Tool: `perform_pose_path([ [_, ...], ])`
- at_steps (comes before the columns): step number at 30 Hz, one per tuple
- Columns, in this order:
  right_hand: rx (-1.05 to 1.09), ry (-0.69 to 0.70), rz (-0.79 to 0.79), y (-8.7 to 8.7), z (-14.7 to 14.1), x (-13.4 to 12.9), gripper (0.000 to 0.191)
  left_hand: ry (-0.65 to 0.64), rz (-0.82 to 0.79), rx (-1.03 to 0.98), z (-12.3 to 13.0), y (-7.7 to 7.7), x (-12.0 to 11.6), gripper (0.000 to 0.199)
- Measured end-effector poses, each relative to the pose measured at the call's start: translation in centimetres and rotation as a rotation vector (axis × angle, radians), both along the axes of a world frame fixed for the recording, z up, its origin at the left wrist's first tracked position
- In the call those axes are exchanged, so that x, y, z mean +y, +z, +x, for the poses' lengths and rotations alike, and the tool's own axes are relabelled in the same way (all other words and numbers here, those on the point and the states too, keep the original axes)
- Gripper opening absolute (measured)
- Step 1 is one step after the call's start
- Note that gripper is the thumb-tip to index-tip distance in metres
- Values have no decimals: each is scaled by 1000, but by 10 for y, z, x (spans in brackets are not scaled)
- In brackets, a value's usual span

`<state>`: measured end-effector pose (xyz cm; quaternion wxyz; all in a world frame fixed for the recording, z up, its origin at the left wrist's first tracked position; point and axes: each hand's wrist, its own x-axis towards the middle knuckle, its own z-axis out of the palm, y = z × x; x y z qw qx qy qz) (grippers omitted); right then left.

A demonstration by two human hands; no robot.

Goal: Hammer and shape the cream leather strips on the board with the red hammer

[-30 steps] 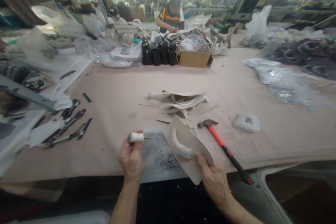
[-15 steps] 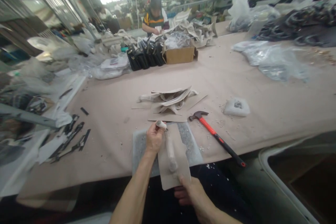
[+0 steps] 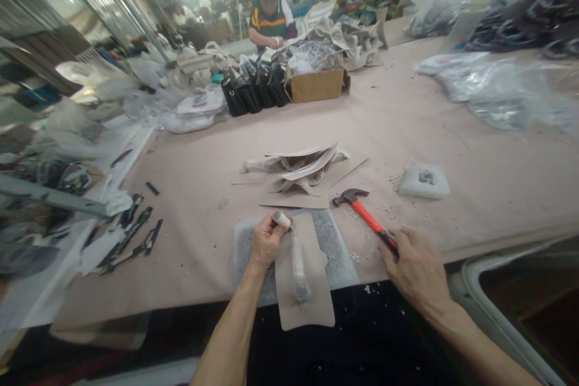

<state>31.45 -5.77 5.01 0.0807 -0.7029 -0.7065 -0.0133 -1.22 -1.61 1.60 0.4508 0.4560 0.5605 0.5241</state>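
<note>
Beside the flat panel [image 3: 303, 265], the left hand [image 3: 266, 240] grips the white-wrapped tool [image 3: 281, 219], right grip [image 3: 392, 246] closed round the hammer [image 3: 365, 215].

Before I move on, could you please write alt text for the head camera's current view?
The left hand holds a white-handled tool at the upper end of a beige panel lying partly over a speckled pad, while the right hand grips a red and black hammer. Farther back sit loose beige pieces, black bags and a cardboard box.

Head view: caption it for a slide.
Left hand holding white-handled tool at beige panel; right hand on hammer.
</note>
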Motion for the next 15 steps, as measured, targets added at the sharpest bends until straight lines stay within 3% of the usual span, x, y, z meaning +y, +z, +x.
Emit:
perform_pose_path([
  [6, -143, -48, -267, -1, 8, 25, 26, -7, 4, -23, 0, -4, 0, 36],
  [10, -41, -65, -363, 5, 6, 34, 14, -18, 19, 19, 0, -4, 1, 35],
  [12, 197, -88, -459, 9, 3, 37, 14, -26, 27, 40, 1, -5, 1, 33],
  [15, 872, -238, -692, 18, -7, 37, 14, -41, 56, 103, 1, -7, 0, 31],
])
